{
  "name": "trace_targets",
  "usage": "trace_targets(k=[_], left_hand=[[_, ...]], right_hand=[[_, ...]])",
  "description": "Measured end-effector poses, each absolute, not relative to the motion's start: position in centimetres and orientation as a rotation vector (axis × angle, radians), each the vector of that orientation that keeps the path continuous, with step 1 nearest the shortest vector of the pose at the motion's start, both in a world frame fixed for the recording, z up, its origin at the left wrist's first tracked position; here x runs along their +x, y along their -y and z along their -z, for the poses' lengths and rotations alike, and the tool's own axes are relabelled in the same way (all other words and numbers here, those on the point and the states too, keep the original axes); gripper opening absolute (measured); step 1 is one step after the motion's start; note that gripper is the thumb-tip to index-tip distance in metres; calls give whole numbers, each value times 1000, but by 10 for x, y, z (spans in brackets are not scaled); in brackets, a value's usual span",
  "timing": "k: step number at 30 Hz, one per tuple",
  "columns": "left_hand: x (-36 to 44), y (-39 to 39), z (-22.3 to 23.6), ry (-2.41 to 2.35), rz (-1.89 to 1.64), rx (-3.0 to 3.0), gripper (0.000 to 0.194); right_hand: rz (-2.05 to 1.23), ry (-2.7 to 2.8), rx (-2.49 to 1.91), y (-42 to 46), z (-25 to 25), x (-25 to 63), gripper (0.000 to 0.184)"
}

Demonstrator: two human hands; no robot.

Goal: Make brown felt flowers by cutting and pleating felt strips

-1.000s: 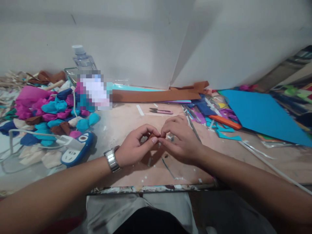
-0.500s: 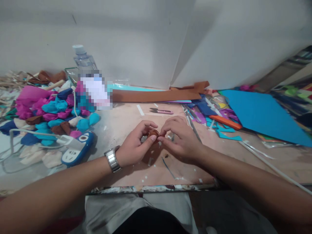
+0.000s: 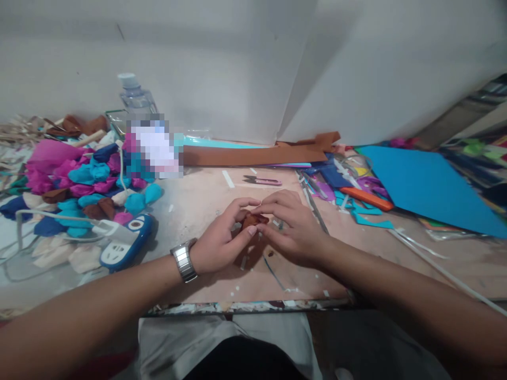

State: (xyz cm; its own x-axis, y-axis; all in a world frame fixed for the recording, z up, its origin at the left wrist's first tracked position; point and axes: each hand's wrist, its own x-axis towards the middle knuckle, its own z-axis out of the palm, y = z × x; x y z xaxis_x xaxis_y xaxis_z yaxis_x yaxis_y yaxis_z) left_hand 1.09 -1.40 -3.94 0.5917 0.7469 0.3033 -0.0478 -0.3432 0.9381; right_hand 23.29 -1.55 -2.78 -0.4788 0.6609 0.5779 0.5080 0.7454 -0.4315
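Holding the crumpled brown piece (image 3: 253,219) on the near side of the pink-handled thread snips (image 3: 264,181), we pinch it narrowly between thumb and fingers of our left hand (image 3: 222,237) and right hand (image 3: 299,227). Open tabletop (image 3: 194,203) lies left of the snips; its front edge (image 3: 253,303) runs well nearer us than the snips. Behind the snips, a long brown strip (image 3: 253,156) limits our room; right of the snips, the orange cutter (image 3: 366,199) and blue sheet (image 3: 431,184) crowd us, and far left of the snips, the colourful heap (image 3: 51,155) and blue-and-white power socket (image 3: 122,248).
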Motion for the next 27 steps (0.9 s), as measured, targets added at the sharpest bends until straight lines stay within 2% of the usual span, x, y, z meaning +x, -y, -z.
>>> trace_targets(k=[6,12,27], left_hand=[[11,14,39,-584,-902,1727,40],[10,12,42,-734,-1043,1813,40],[11,10,38,-754,-1029,1676,27]], right_hand=[[-297,2177,-870,17,26,232,16],[-270,2158,-922,17,25,232,17],[-314,2131,-940,15,27,233,19]])
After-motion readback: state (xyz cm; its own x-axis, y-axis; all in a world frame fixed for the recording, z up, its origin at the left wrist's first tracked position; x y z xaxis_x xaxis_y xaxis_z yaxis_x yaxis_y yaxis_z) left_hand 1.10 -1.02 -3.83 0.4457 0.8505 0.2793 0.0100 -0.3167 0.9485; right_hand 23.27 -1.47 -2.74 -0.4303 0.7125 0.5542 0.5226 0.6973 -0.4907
